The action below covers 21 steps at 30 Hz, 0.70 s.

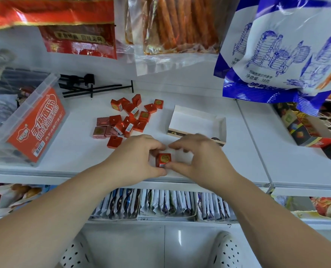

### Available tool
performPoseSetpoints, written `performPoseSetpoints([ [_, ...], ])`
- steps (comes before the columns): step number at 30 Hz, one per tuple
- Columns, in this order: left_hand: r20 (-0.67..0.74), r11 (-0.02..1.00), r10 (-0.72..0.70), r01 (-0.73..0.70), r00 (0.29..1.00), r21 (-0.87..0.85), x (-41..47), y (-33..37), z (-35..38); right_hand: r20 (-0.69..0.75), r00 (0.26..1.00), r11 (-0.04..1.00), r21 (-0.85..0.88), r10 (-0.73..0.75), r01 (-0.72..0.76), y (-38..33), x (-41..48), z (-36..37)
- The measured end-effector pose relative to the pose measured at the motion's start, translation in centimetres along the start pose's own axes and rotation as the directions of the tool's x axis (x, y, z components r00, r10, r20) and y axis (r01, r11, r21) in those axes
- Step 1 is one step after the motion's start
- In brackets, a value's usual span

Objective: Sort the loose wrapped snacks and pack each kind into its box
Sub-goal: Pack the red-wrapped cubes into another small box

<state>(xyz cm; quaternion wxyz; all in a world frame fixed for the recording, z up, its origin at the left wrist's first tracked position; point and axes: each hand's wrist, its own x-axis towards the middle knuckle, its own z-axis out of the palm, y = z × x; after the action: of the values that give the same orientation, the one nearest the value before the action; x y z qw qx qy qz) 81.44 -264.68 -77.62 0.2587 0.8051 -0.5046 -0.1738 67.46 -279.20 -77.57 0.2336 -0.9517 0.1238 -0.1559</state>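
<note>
Several small red foil-wrapped cube snacks lie scattered on the white shelf, some with a gold round mark facing up. One red cube sits near the shelf's front edge between my hands. My left hand and my right hand both pinch it from either side with curled fingers. Behind my right hand stands an open white cardboard box; its inside looks bare where visible.
A clear plastic tub with an orange label stands at the left. Black display hooks lie at the back. Hanging snack bags crowd the top. A dark box of assorted snacks sits right. Packets fill the lower shelf.
</note>
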Motion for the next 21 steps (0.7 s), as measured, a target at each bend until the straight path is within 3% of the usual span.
performPoseSetpoints([
  [4, 0.009, 1.000, -0.025, 0.025, 1.000, -0.004, 0.1, 0.2, 0.1, -0.162, 0.979, 0.960, -0.230, 0.123, -0.159, 3.0, 0.2, -3.3],
  [7, 0.004, 0.999, -0.037, 0.038, 0.999, -0.014, 0.2, 0.4, 0.1, -0.068, 0.934, 0.845, -0.408, 0.350, -0.346, 4.7, -0.6, -5.0],
  [9, 0.009, 0.999, -0.047, 0.047, 0.999, -0.012, 0.3, 0.5, 0.1, -0.016, 0.914, 0.815, -0.447, 0.405, -0.368, 5.1, -1.1, -5.2],
  [13, 0.019, 0.999, -0.040, 0.040, 0.999, 0.004, 0.7, 0.8, 0.1, -0.048, 0.947, 0.801, -0.520, 0.318, -0.296, 4.9, -1.1, -4.8],
  [16, 0.019, 0.999, -0.033, 0.033, 0.999, 0.027, 1.1, 1.2, -0.1, -0.049, 0.976, 0.852, -0.479, 0.214, -0.211, 3.7, -1.1, -3.8],
  [18, -0.006, 0.999, -0.040, 0.040, 0.999, 0.010, 1.4, 1.4, -0.5, 0.023, 0.987, 0.900, -0.413, 0.161, -0.138, 2.8, -1.1, -3.4],
  [21, -0.045, 0.995, -0.055, 0.051, 0.997, -0.088, 1.9, 1.6, -1.2, 0.131, 0.969, 0.908, -0.394, 0.210, -0.144, 2.8, -1.2, -4.4],
])
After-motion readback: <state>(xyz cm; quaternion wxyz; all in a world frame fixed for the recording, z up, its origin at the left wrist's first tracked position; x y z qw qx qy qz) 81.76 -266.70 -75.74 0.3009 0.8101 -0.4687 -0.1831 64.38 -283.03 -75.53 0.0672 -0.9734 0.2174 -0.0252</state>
